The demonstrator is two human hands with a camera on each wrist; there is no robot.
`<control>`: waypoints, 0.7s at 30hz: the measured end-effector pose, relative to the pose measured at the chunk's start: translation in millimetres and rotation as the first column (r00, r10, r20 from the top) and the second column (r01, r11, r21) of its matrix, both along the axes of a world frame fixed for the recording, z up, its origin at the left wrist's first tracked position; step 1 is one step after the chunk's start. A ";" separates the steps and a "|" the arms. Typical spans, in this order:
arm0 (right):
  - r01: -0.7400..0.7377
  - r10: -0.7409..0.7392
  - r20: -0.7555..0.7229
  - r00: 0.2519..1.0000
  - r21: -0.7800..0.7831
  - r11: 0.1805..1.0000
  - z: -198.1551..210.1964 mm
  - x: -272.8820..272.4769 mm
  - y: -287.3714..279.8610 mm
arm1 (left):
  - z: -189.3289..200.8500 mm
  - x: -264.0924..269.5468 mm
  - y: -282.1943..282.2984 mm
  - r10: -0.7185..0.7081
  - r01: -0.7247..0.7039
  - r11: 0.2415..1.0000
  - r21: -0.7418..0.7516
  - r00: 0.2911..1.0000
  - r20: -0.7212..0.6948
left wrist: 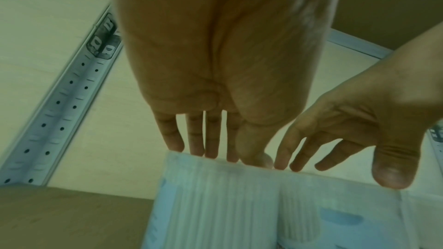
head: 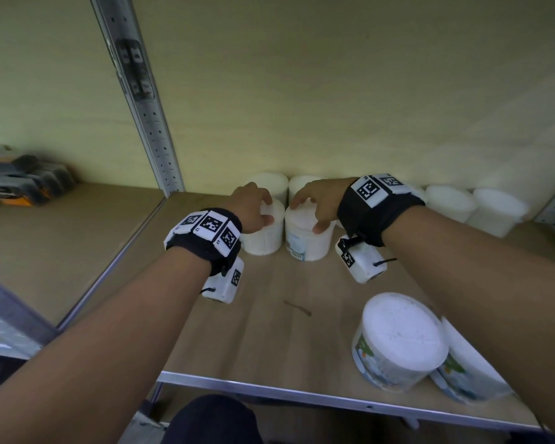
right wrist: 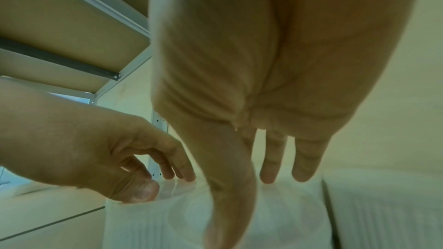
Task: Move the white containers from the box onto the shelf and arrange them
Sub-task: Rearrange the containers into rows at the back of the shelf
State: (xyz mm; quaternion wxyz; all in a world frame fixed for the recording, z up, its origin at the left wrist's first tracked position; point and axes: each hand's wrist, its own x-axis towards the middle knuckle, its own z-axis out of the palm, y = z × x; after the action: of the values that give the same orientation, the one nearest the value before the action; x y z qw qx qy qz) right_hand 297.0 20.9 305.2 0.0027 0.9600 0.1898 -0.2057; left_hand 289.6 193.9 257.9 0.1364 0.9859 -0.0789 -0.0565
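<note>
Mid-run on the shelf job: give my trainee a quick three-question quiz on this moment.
1. True or false: each hand grips one container by its lid.
2. Where does the large labelled tub stand: A) back row, B) front right of the shelf, C) left bay?
3. Fill in: the left hand's container and the right hand's container stand ____ the back row.

Key: 1 true, left hand, right hand. 2 B. 3 in front of.
</note>
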 end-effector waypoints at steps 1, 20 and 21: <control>0.000 0.001 -0.010 1.000 0.015 1.000 0.5 0.4 -0.9 | 0.0 -0.1 0.0 0.000 0.000 1.000 0.002 1.000 0.002; 0.056 -0.051 0.164 0.985 -0.026 0.998 -13.6 -3.7 2.8 | -0.3 -0.3 -1.9 0.007 -0.007 1.000 -0.016 1.000 -0.005; 0.049 -0.045 0.153 0.987 -0.025 0.998 -13.2 -3.7 2.8 | -0.7 -0.3 -2.1 0.007 -0.007 1.000 -0.014 1.000 -0.003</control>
State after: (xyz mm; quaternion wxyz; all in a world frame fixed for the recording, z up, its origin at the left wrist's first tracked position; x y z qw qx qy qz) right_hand 293.3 23.7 292.0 0.0262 0.9770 0.1633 -0.1345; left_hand 289.4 191.8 257.3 0.1436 0.9851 -0.0758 -0.0568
